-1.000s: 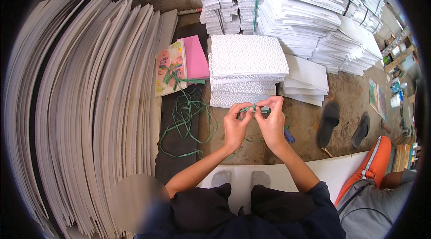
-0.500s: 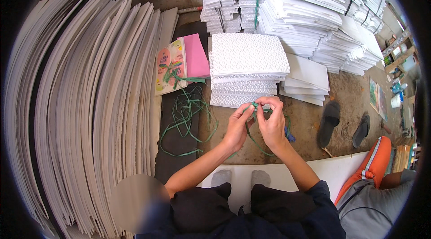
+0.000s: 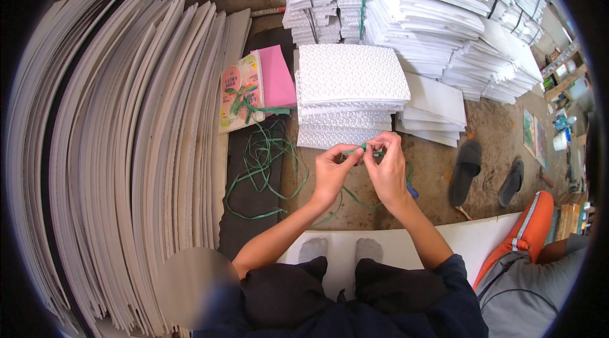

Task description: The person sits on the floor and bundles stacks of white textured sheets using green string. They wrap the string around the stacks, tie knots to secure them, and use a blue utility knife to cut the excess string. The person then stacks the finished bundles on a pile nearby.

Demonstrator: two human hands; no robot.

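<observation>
in the head view, the left hand [image 3: 333, 170] and the right hand [image 3: 387, 166] are close together, just in front of the stack of white embossed foam-like sheets [image 3: 353, 74]. between them is the thin green plastic strip [image 3: 365, 146]. on the left hand, thumb and forefinger are pinched together on this strip; on the right hand, the fingertips are also closed on it, but exactly how each finger lies i cannot tell, because the fingers cover one another.

what could go wrong, in my judgement: the strip is narrow and probably smooth, so if one pinch becomes weak, it may slide out and the small loop may open. a part hangs below the hands in a loose curve, and it could catch on a finger or wrist. near the left forearm, a loose tangle of green plastic strip [image 3: 269, 147] lies over the black flat mat [image 3: 254, 173]; if it is joined to the held piece, which i cannot confirm, a pull could tighten a knot there. the stack stands very near the fingertips, so a sudden jerk might knock its uneven front edge.
</observation>
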